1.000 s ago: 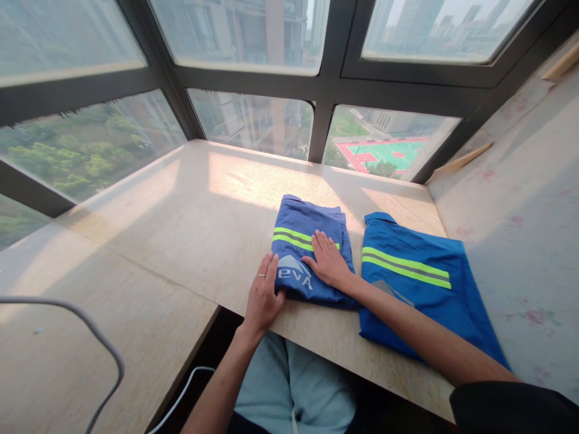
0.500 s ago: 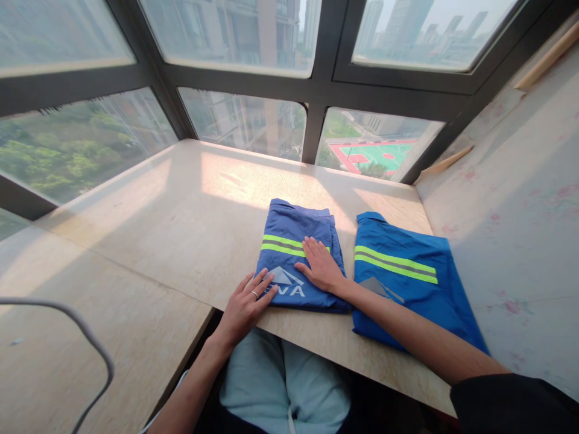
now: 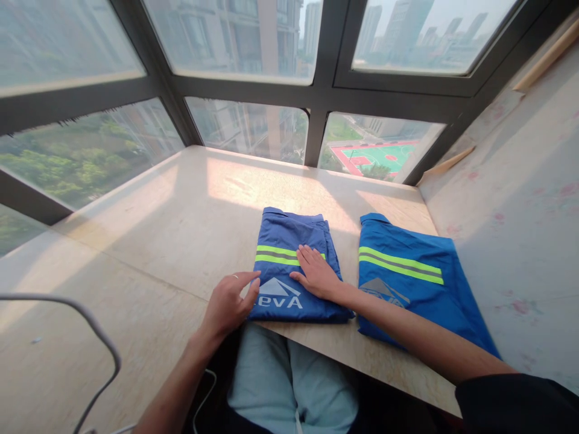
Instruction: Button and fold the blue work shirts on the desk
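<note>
A folded blue-purple work garment lies flat on the ledge in front of me. It has a yellow-green and grey reflective stripe and mirrored grey lettering. My right hand rests palm-down on its right half, fingers stretched over the stripe. At the garment's lower left edge is my left hand, wearing a ring. Its index finger and thumb are apart, while its other fingers are mostly hidden. To the right lies a second folded garment, brighter blue with the same stripe, partly covered by my right forearm.
The pale marble-like ledge runs up to grey-framed windows. A grey cable loops over its left side. Floral wallpaper, peeling near the window, covers the right wall. My legs are below the front edge.
My left hand has lifted off the lettering and drawn back to the garment's left edge. The nearer garment has shifted slightly left and toward me, with my right hand still on it.
</note>
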`<state>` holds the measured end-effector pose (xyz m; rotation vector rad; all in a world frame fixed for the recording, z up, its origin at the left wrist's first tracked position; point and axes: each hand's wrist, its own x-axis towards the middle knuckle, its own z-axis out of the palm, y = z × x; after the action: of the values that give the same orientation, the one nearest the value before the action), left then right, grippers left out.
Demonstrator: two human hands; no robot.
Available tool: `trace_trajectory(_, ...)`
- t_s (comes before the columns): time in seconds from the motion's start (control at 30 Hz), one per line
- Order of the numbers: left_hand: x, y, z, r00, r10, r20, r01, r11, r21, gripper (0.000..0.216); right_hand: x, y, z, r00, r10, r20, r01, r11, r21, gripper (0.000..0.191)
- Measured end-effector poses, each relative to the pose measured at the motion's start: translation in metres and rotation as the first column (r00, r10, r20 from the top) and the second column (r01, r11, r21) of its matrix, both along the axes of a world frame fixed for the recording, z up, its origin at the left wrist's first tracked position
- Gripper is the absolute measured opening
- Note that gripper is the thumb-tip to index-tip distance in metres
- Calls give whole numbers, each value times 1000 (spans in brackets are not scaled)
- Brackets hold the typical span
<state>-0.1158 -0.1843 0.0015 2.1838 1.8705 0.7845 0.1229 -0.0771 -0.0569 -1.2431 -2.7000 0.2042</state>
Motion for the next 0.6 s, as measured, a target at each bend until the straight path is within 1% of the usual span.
trace_trajectory(0.07,6,29,3,999,48,-19,-47,997,55,37,-4,8,12,1000,-6,-5,6,1000,-8,64)
trace_trajectory(0.13,14,61,-1,994,68,-91,-61,995,75,43,-12,20,24,999,-17,-46,18,999,28,60)
trace_trajectory(0.2,25,90,-9,979,82,-188,-76,996,41,52,-22,34,34,995,-34,-96,45,993,105,61)
trace_trajectory(0.27,34,113,-19,956,83,-281,-91,996,-16,58,-33,48,35,990,-66,-125,87,982,167,66)
trace_trajectory(0.33,42,128,-29,933,95,-348,-120,992,-49,59,-41,61,26,985,-113,-132,136,973,185,71)
trace_trajectory(0.4,46,135,-38,918,120,-379,-161,984,-81,59,-43,71,11,977,-172,-123,192,966,174,74)
trace_trajectory(0.5,47,137,-50,915,135,-381,-201,970,-138,62,-36,81,-13,959,-269,-93,280,949,145,77)
trace_trajectory(0.6,45,135,-56,921,126,-369,-191,971,-147,64,-26,84,-25,956,-284,-79,293,947,134,78)
